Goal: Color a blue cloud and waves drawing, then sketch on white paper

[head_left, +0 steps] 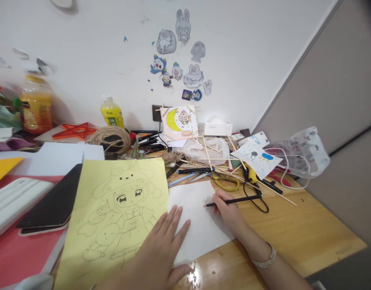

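My left hand [157,249] lies flat with fingers spread, pressing on the lower right edge of a yellow sheet [113,217] with a pencil cartoon drawing and on the white paper [200,217] beside it. My right hand [226,209] is closed around a black pencil [234,200], whose tip touches the white paper near its right side. A bracelet sits on my right wrist.
Behind the paper lie yellow scissors [226,184], pens, wooden sticks [215,161], small drawings [179,121] and twine [111,139]. A black tablet [55,201] and white case rest at left. Juice bottles [37,102] stand by the wall. A plastic bag [303,151] sits at right.
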The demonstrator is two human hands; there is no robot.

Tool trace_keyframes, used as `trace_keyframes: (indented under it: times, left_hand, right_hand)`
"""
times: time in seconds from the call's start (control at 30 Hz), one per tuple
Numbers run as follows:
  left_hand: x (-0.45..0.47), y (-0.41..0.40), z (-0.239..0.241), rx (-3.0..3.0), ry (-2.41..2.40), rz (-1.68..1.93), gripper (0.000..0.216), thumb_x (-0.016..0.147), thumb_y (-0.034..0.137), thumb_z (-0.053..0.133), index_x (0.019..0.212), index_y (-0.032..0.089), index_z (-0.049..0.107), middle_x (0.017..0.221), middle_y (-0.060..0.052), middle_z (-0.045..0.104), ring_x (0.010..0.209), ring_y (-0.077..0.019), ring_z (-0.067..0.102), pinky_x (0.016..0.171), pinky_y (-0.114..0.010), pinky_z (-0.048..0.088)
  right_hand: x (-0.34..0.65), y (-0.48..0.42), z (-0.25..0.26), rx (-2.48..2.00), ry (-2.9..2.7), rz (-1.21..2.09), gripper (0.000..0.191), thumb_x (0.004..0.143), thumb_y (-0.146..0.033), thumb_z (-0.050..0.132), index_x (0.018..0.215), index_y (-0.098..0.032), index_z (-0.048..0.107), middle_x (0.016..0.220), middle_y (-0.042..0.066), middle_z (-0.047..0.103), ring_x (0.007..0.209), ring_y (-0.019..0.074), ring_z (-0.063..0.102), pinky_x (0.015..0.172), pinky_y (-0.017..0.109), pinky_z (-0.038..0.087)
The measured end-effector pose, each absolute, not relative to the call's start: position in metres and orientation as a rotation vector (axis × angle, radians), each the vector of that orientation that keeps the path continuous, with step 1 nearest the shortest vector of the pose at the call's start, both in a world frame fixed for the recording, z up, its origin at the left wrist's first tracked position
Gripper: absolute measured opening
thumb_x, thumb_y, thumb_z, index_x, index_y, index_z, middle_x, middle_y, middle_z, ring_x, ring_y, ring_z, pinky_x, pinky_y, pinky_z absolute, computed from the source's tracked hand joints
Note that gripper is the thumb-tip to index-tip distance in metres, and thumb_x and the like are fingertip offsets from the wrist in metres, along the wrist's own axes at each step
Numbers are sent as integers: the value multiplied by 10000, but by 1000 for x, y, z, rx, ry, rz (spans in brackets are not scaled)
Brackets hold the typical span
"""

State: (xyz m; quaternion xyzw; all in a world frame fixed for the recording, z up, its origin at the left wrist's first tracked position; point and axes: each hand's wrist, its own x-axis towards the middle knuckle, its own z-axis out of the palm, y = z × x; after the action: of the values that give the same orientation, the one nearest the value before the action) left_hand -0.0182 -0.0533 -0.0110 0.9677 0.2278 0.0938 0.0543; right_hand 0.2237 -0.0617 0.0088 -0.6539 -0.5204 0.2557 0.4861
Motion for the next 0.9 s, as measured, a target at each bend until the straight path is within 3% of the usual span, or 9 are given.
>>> trace_keyframes:
  times: [0.57, 0.9]
  left_hand:
    - [-19, -54, -12, 2937, 701, 307, 801, 852, 480, 611, 1488, 163, 243, 1553, -188, 80, 1399, -397, 89, 1082, -576, 249]
    - [-19, -53, -3, 2971, 683, 317, 689, 903, 529, 526, 1455, 162, 339, 1524, -204, 203, 1386, -380, 182, 1052, -548, 329]
  right_hand:
    - [226, -62, 6, -1600, -1224, 598, 312, 757, -326, 460, 475, -247, 354, 426, -41, 427, 455, 134, 397, 454, 265, 310]
    - [224, -62, 11, -1558, -1195, 640, 274, 738, -306, 456, 477, -238, 405, 433, -38, 437, 466, 137, 407, 445, 256, 307]
